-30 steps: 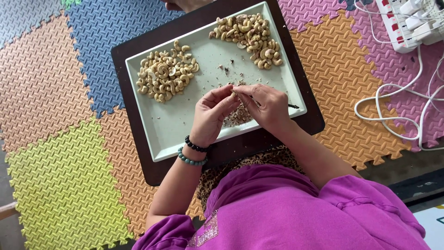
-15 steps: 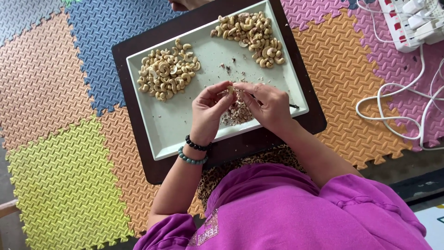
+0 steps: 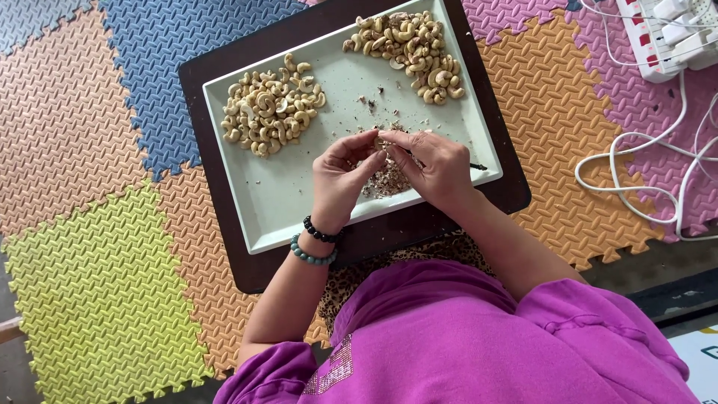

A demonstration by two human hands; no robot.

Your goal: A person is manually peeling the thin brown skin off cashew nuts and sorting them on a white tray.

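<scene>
Cashew (image 3: 380,141) pinched between left hand (image 3: 340,179), right hand (image 3: 437,168) fingertips.

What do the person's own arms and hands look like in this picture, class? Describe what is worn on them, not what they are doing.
Both hands are bare, with no gloves or rings that can be made out. The left hand has two beaded bracelets at the wrist: a black one and a pale green one. The right hand shows none. Bright purple sleeves are pushed up, leaving the forearms uncovered.

Power strip (image 3: 677,34) cut off by the top-right corner
</scene>
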